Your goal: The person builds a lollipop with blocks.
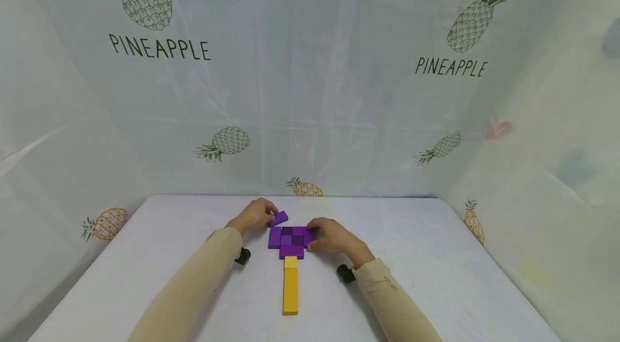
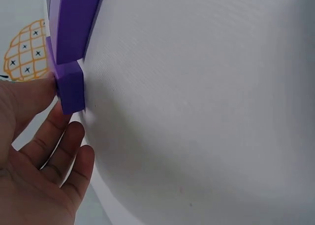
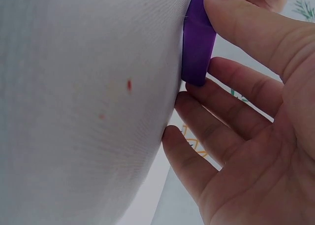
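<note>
My left hand (image 1: 254,215) pinches a loose purple block (image 1: 279,218) between thumb and fingers, just behind a flat group of purple blocks. In the left wrist view this held block (image 2: 72,89) lies near another purple block (image 2: 76,28). My right hand (image 1: 334,236) grips the block at the group's right side (image 1: 309,238), thumb at its near end and fingers at its far end. The right wrist view shows that purple block (image 3: 198,50) standing low on the white surface. Dark purple squares (image 1: 297,241) sit among lighter ones in the middle of the group.
A long yellow block (image 1: 290,293) with a shorter, lighter yellow block (image 1: 290,262) at its far end runs from the group toward the front. The white table (image 1: 426,277) is backed by a curtain (image 1: 310,89) with pineapple prints. Black wrist cameras hang under both sleeves.
</note>
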`<action>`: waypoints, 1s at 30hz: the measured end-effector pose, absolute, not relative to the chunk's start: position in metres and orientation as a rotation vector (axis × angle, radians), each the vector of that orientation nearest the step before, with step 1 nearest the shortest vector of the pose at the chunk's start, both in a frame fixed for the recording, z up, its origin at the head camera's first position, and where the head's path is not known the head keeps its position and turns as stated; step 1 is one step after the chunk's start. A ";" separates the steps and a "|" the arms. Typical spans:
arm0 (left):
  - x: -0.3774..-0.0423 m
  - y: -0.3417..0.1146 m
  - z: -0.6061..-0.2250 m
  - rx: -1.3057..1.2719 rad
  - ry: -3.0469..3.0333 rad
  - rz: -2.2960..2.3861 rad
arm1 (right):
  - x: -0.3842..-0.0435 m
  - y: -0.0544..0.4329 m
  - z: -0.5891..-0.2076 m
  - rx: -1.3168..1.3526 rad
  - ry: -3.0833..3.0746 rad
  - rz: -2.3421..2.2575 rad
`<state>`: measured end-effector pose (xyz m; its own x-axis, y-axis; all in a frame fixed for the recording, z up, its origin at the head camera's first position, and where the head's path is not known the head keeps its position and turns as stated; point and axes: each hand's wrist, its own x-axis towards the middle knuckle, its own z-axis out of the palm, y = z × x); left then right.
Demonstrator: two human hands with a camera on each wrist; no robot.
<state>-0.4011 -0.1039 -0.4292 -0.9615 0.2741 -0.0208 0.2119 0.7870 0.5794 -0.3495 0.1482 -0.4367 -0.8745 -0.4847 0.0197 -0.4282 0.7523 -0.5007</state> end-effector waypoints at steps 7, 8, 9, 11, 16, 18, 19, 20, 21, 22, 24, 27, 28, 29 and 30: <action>-0.402 -0.094 -0.430 0.380 2.856 0.925 | -0.350 0.149 -0.436 -0.754 2.841 -0.765; -0.403 -0.092 -0.430 0.381 2.857 0.921 | -0.350 0.149 -0.435 -0.754 2.842 -0.764; -0.403 -0.091 -0.431 0.384 2.859 0.915 | -0.350 0.149 -0.435 -0.755 2.843 -0.761; -0.404 -0.089 -0.431 0.391 2.857 0.912 | -0.350 0.149 -0.435 -0.757 2.842 -0.764; -0.403 -0.090 -0.432 0.393 2.845 0.916 | -0.349 0.149 -0.435 -0.761 2.834 -0.778; -0.403 -0.092 -0.432 0.386 2.850 0.910 | -0.349 0.149 -0.435 -0.759 2.834 -0.778; -0.404 -0.094 -0.432 0.380 2.851 0.912 | -0.349 0.149 -0.435 -0.755 2.834 -0.776; -0.404 -0.095 -0.432 0.375 2.853 0.914 | -0.349 0.149 -0.435 -0.751 2.836 -0.772; -0.404 -0.096 -0.433 0.373 2.854 0.917 | -0.350 0.149 -0.435 -0.750 2.840 -0.767; -0.404 -0.096 -0.433 0.373 2.852 0.923 | -0.350 0.149 -0.435 -0.748 2.842 -0.765; -0.405 -0.096 -0.433 0.376 2.842 0.944 | -0.350 0.149 -0.435 -0.744 2.840 -0.770; -0.403 -0.094 -0.433 0.383 2.827 0.962 | -0.351 0.149 -0.436 -0.753 2.839 -0.772; -0.403 -0.092 -0.433 0.381 2.821 0.972 | -0.351 0.149 -0.436 -0.755 2.837 -0.775; -0.402 -0.091 -0.433 0.380 2.816 0.979 | -0.351 0.149 -0.436 -0.759 2.835 -0.774; -0.401 -0.090 -0.432 0.380 2.812 0.984 | -0.351 0.149 -0.436 -0.765 2.836 -0.773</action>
